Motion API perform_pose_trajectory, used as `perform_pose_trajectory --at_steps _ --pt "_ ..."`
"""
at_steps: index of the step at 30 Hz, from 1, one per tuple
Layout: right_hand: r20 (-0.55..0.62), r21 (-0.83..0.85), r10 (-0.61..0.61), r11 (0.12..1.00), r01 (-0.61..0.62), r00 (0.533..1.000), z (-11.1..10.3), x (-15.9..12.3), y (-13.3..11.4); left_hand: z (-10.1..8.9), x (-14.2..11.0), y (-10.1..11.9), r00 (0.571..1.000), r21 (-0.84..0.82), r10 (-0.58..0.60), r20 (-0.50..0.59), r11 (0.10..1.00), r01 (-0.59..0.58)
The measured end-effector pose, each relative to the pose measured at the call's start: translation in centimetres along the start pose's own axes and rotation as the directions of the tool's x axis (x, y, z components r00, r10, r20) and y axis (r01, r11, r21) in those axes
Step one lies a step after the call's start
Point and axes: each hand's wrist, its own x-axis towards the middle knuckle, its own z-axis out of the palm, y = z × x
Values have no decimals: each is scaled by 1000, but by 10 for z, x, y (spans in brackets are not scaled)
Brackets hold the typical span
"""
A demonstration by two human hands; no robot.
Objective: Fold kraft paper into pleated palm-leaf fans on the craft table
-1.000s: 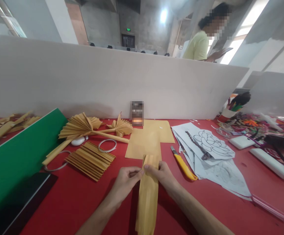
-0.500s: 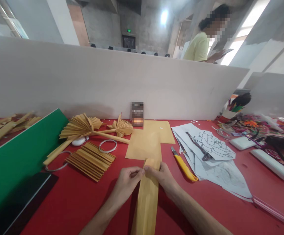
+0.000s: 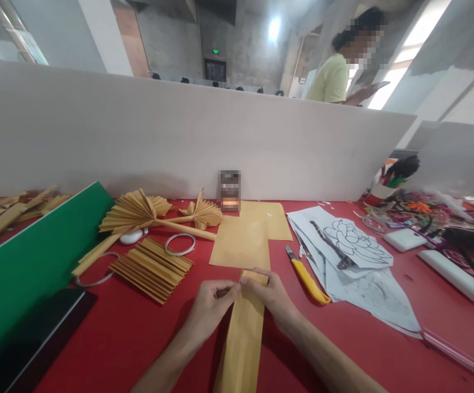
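A long folded strip of tan kraft paper (image 3: 244,333) runs from the front edge of the view up to my hands. My left hand (image 3: 216,305) pinches its upper left edge between thumb and fingertips. My right hand (image 3: 273,297) grips the upper right side, thumb lying across the front and fingers behind the paper. Just beyond the strip's top end lie flat tan paper sheets (image 3: 240,240). To the left rests a pleated piece of tan paper (image 3: 153,270). A yellow utility knife (image 3: 308,281) lies right of my right hand.
Pleated paper fans on stems (image 3: 134,210) lie at the back left beside a green board (image 3: 48,267). Wire rings (image 3: 180,244) sit near them. On the right are drawings (image 3: 355,240), white devices (image 3: 457,275) and a pen cup (image 3: 379,191). A white partition (image 3: 179,142) stands behind.
The top end of the paper strip has come slightly toward me, and its lower part has shifted a little left. Both hands keep nearly the same place and hold.
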Motion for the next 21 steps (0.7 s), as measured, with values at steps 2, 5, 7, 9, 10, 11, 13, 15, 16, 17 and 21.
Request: perform_pose_trajectory --at_steps 2,5,7,9,10,11,13,15,16,17,21 --pt "-2 -17 1 1000 -1 1000 1 0 0 0 0 0 1000 -6 2 16 1000 -2" --pt "-1 -43 -12 999 12 1000 0 0 0 1 0 0 1000 -15 -10 3 1000 10" --pt "6 -40 -22 999 22 1000 0 1 0 3 0 0 1000 -51 -29 -11 998 29" --pt "7 -28 -19 999 19 1000 0 1 0 4 0 0 999 -76 -38 -18 996 36" --pt "8 -20 -13 1000 14 1000 0 1 0 4 0 -1 999 -77 -36 -19 996 34" --pt "8 -18 -8 1000 8 1000 0 1 1 4 0 -1 999 -73 -29 -19 997 28" --pt "-4 -31 -6 999 5 1000 0 1 1 3 0 -1 1000 -58 -16 -15 998 15" --pt "-19 -53 -9 999 8 1000 -1 2 1 2 0 -2 1000 -44 -14 -10 999 13" --pt "-26 -65 -13 998 11 1000 -1 2 2 1 0 -2 1000 -37 -14 -7 999 14" --pt "-30 -76 -17 997 14 999 -2 3 2 1 0 -3 1000 -32 -14 -6 999 14" --pt "-18 -112 -62 992 60 998 -7 7 4 1 1 -4 1000 -37 1 -21 999 -2"
